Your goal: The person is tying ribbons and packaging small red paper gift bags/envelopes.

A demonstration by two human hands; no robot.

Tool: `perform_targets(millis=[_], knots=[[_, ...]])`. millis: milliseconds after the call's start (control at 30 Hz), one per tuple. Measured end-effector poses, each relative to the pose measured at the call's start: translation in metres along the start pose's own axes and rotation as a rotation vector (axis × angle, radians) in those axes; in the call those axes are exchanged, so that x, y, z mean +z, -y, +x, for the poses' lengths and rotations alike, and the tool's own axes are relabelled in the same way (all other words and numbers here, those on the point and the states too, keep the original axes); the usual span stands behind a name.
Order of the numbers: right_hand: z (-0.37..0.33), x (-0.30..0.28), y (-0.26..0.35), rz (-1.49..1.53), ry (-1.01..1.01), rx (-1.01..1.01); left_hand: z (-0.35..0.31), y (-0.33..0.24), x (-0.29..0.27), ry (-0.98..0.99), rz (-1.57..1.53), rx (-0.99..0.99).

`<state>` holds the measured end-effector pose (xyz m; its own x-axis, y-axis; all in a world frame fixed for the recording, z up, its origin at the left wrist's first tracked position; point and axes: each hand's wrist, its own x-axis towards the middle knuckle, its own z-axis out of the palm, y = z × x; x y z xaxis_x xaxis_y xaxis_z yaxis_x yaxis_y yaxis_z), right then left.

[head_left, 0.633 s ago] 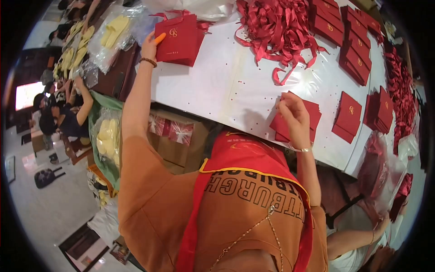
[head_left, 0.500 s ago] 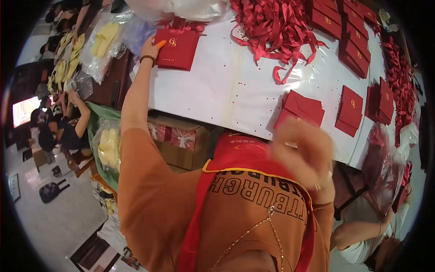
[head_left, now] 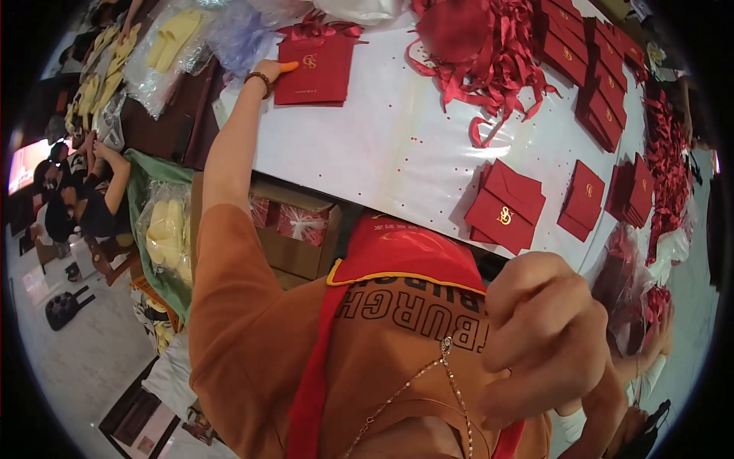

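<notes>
My left hand point(head_left: 269, 75) reaches to the far left of the table and grips the left edge of a small stack of red paper gift bags point(head_left: 325, 80). Its thumb wears an orange finger cover and lies on top; its other fingers are mostly hidden. Red ribbon point(head_left: 321, 29) gathers at the bags' far edge. Raised close before my chest, my right hand point(head_left: 543, 333) is curled into a fist; anything inside it is hidden. Just beyond it, folded red paper pieces point(head_left: 506, 205) with gold marks lie at the table's near edge.
Loose red ribbons point(head_left: 489, 69) heap on the white table covering point(head_left: 367, 145). More folded red pieces point(head_left: 600, 96) line the right side. An open cardboard box point(head_left: 302, 256) sits under the near edge. Bagged yellow slippers point(head_left: 172, 38) lie at left. Other people work on both sides.
My right hand has risen from the table's near edge toward my chest and closed into a fist. My left hand stays on the gift bags. The whole view has shifted slightly.
</notes>
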<state>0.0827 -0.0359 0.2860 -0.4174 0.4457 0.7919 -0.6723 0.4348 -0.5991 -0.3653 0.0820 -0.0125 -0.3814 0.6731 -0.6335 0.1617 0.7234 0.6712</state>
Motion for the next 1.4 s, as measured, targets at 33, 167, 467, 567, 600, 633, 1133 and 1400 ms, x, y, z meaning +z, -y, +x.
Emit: perform_targets(millis=[33, 167, 467, 567, 600, 633, 1133, 1400], knots=[[-0.001, -0.008, -0.006, 0.016, 0.050, 0.017, -0.011, -0.003, 0.010, 0.049, -0.212, -0.043], [-0.029, -0.014, -0.021, -0.146, -0.101, 0.357, -0.030, 0.008, 0.009, 0.126, -0.328, 0.113], [-0.085, -0.038, -0.162, -0.957, -0.038, 0.428, -0.180, -0.068, 0.084, -0.072, 0.728, 0.834], [-0.100, -0.051, -0.205, -1.068, 0.112, 0.443, -0.206, -0.062, 0.116, -0.080, 0.976, 0.857], [-0.102, -0.057, -0.215, -0.987, 0.197, 0.576, -0.207, -0.059, 0.118, -0.105, 1.007, 0.858], [-0.106, -0.062, -0.224, -0.986, 0.200, 0.580, -0.207, -0.059, 0.116, -0.103, 1.003, 0.856], [-0.110, -0.054, -0.246, -0.668, 0.029, 0.535, -0.176, 0.000, 0.109, 0.310, -1.073, 0.656], [-0.096, -0.048, -0.254, -0.685, 0.042, 0.765, -0.211, -0.050, 0.105, -0.212, 0.993, 0.866]])
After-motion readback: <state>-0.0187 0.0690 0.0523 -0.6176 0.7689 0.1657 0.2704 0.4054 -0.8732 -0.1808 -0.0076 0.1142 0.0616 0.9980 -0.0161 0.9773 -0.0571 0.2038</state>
